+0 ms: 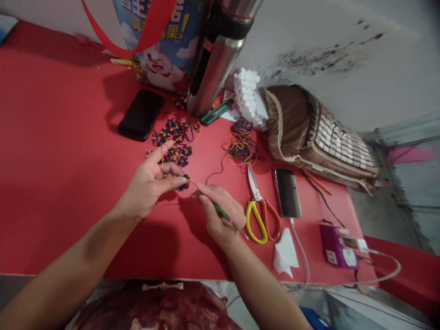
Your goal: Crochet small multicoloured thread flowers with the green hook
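My left hand (154,183) pinches a small dark crochet piece (185,182) between thumb and fingers, and an orange strand of yarn runs around its raised index finger. In my right hand (220,213) is a crochet hook (220,210) with a green grip, its tip meeting the crochet piece. Just beyond my left hand lie several finished-looking crochet pieces (173,133) in dark blue, orange and purple. A loose tangle of orange and dark yarn (242,149) rests farther right, with one dark strand trailing toward my hands.
Scissors (256,206) with yellow and red handles lie right of my right hand, beside a charging phone (288,192) and a tissue (286,254). Behind stand a steel flask (220,64), a printed bag (161,59), a black case (140,114), a green cutter (217,112) and a brown cushion (319,133).
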A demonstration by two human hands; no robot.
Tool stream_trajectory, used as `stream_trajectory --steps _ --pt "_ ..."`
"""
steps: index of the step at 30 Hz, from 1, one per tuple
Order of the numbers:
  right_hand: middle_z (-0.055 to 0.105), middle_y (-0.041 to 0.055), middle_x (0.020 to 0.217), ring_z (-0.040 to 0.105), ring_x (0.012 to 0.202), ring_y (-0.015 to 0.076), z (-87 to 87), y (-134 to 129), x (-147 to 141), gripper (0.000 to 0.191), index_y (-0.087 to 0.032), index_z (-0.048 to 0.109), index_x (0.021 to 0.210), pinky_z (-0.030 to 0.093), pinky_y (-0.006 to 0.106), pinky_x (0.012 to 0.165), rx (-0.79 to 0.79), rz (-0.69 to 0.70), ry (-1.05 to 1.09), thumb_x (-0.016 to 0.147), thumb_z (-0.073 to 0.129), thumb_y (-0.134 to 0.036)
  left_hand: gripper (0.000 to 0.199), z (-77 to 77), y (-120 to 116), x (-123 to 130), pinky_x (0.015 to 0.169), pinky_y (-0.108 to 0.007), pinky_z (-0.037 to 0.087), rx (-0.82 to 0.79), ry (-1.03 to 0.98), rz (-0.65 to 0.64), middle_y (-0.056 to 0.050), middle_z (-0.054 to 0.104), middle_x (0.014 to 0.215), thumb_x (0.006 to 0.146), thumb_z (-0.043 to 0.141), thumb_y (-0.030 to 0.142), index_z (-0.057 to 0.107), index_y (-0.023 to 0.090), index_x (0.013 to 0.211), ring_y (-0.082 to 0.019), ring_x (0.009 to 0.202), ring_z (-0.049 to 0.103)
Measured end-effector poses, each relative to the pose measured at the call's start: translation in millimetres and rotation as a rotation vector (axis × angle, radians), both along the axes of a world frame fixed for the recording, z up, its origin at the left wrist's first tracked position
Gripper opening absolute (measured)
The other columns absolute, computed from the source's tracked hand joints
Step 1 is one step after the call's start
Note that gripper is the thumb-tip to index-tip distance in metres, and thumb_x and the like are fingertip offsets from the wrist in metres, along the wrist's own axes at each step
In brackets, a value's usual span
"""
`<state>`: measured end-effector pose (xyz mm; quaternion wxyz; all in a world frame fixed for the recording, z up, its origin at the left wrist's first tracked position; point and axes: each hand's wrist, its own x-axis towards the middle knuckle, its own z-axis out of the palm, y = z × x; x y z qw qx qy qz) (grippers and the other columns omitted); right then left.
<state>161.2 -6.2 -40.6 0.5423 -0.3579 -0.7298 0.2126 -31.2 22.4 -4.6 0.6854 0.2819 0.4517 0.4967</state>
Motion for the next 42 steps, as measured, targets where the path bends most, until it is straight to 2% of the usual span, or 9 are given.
stream_trajectory --steps 6,14,18,25,30,33,37,39,42 --pt "0.089 0.0069 0.096 0.085 0.081 0.0204 0.9 -1 1 0.043 -0.026 0.079 0.141 0.071 0.035 0.072 0.027 0.001 0.009 0.104 0.067 -0.007 0.123 -3.1 -1 1 0.074 -0.025 0.056 0.018 -0.001 0.016 0.005 0.072 0.079 0.075 0.094 0.012 0.028 0.012 0.178 -0.013 0.071 0.066" --pt "0.088 0.0047 0.089 0.084 0.078 0.0194 4.5 -1 -3 0.032 -0.027 0.082 0.133 0.069 0.034 0.068 -0.016 -0.031 0.028 0.109 0.065 -0.016 0.105 -2.7 -6 6 0.071 -0.023 0.053 0.14 0.098 0.071 0.006 0.069 0.079 0.075 0.095 0.013 0.05 0.02 0.17 -0.011 0.072 0.061" --pt "0.088 0.0041 0.09 0.082 0.074 0.0176 5.1 -3 -4 0.032 -0.028 0.082 0.135 0.069 0.033 0.069 -0.051 -0.001 0.099 0.11 0.064 -0.018 0.118 -3.0 -8 9 0.072 -0.024 0.056 0.108 0.006 0.042 0.007 0.069 0.075 0.072 0.096 0.011 0.041 0.021 0.175 -0.012 0.07 0.066" --pt "0.088 0.006 0.09 0.079 0.065 0.0175 -0.2 -10 -10 0.027 -0.027 0.085 0.128 0.068 0.033 0.059 -0.23 -0.067 0.252 0.111 0.064 -0.031 0.132 -4.1 -10 20 0.068 -0.024 0.055 0.036 -0.134 0.094 0.009 0.069 0.072 0.067 0.098 0.01 0.03 0.014 0.179 -0.012 0.064 0.063" --pt "0.088 0.0056 0.089 0.079 0.066 0.0179 -1.0 -10 -5 0.029 -0.027 0.085 0.129 0.068 0.033 0.059 -0.273 -0.034 0.26 0.112 0.063 -0.032 0.124 -5.9 -13 21 0.07 -0.027 0.056 0.045 -0.109 0.069 0.008 0.068 0.072 0.071 0.095 0.013 0.033 0.02 0.178 -0.013 0.067 0.063" --pt "0.087 0.0042 0.085 0.077 0.063 0.0163 4.4 -7 -1 0.027 -0.027 0.086 0.128 0.067 0.032 0.059 -0.239 -0.015 0.184 0.111 0.065 -0.028 0.12 -4.1 -14 20 0.071 -0.028 0.055 0.082 -0.002 0.092 0.007 0.067 0.073 0.071 0.096 0.011 0.039 0.022 0.176 -0.015 0.069 0.063" --pt "0.089 0.0039 0.09 0.08 0.069 0.0165 7.2 -3 -1 0.029 -0.029 0.086 0.13 0.07 0.032 0.068 -0.168 -0.021 0.072 0.11 0.066 -0.021 0.114 -0.3 -16 21 0.061 -0.027 0.046 0.115 0.13 0.124 0.006 0.067 0.073 0.072 0.097 0.011 0.046 0.025 0.173 -0.012 0.062 0.052" --pt "0.09 0.0054 0.094 0.082 0.074 0.0182 4.7 -4 -3 0.031 -0.028 0.085 0.132 0.07 0.033 0.07 -0.094 -0.069 -0.02 0.109 0.067 -0.019 0.114 -0.5 -17 23 0.061 -0.028 0.047 0.103 0.128 0.117 0.004 0.069 0.074 0.072 0.097 0.012 0.045 0.024 0.173 -0.013 0.062 0.052" --pt "0.089 0.0077 0.1 0.082 0.078 0.0194 -1.4 -6 -7 0.04 -0.027 0.079 0.143 0.07 0.033 0.07 0.063 -0.131 -0.111 0.106 0.067 -0.014 0.122 -3.8 -15 24 0.069 -0.03 0.055 0.066 0.02 0.108 0.005 0.07 0.076 0.072 0.096 0.012 0.036 0.023 0.177 -0.016 0.069 0.061"
